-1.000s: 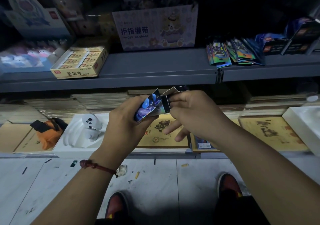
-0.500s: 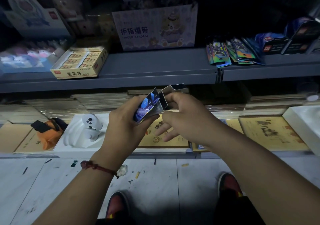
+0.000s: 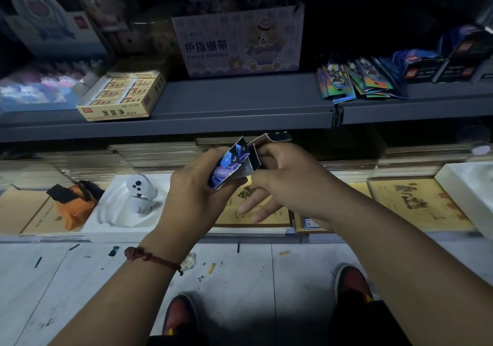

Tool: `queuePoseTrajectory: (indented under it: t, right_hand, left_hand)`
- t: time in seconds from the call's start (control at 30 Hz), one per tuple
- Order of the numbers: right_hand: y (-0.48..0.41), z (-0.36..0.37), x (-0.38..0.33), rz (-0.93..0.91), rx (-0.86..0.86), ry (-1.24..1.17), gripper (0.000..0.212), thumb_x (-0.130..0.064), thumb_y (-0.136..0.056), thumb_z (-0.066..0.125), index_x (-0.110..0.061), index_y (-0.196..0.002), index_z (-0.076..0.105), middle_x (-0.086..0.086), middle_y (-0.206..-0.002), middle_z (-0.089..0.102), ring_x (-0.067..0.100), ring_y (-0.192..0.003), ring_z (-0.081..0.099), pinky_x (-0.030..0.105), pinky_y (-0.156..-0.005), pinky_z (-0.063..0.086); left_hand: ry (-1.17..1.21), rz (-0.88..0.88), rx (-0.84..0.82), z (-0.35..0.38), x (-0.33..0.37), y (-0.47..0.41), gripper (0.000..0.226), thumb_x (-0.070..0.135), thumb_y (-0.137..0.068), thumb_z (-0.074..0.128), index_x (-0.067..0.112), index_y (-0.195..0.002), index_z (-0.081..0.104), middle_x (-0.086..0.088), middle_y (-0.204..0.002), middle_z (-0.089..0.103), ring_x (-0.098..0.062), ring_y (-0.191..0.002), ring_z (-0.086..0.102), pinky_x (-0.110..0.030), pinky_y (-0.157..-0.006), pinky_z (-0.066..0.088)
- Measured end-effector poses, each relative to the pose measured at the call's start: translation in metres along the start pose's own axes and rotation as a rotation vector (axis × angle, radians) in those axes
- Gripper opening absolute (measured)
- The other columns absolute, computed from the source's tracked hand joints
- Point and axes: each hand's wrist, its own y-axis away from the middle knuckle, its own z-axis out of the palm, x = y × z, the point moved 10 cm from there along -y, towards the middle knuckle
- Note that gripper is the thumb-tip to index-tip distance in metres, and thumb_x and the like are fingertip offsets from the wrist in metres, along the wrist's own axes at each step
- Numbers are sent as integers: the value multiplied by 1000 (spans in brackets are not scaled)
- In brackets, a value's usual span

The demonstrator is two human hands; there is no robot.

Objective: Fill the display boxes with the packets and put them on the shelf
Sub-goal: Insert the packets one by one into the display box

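My left hand [image 3: 196, 188] grips the display box [image 3: 230, 165] mid-air below the front edge of the shelf [image 3: 240, 110], right hand [image 3: 289, 179] pinching its flap [image 3: 272, 138], and it's light thin card, crushable I'd guess, so hold the corners.

Both forearms reach forward and converge. The left grip [image 3: 194, 188] curls round a box [image 3: 230, 168]; the right grip [image 3: 288, 183] pinches the box's far edge, its lower fingers [image 3: 253, 207] held straight.

You can read 护指绷带 above FINGER BANDAGE on the pale carton [image 3: 240, 44], and 聚屑净 on the front of the yellow box [image 3: 120, 112] to its left; print on the display box [image 3: 230, 168] and packets [image 3: 360, 81] is too small to read.
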Motion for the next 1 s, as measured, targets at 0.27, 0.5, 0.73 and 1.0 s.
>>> queuePoseTrajectory:
  t: [0.27,0.5,0.73,1.0]
  right_hand:
    - [10,-53,-22,-320,484,385,25,-5,-97,60,-13,-118,71,-3,-98,74,12,-59,72,31,-56,62]
    - [11,-52,-30,-383,570,608,31,-11,-94,58,-26,-112,77,-4,-97,59,7,-83,58,20,-70,49]
    - [9,-51,-27,-364,563,624,31,-13,-94,57,-28,-112,76,-7,-96,55,3,-81,55,13,-65,44]
    - [11,-33,-36,-489,477,283,20,-33,-89,75,-17,-78,71,2,-65,63,15,-56,56,24,-53,44]
  left_hand:
    - [27,-124,-43,5,-13,0,50,46,-77,81,25,-118,61,29,-95,58,12,-86,60,-9,-67,50]
    - [54,-171,-36,1,-18,1,57,56,-74,74,24,-119,59,26,-98,59,21,-87,57,-4,-70,49]
    - [36,-177,-52,2,-20,1,53,54,-76,77,27,-117,59,28,-96,59,15,-83,60,-9,-67,53]
    - [12,-137,-28,6,-15,2,46,38,-75,85,22,-113,64,20,-87,63,-5,-78,61,-11,-65,45]
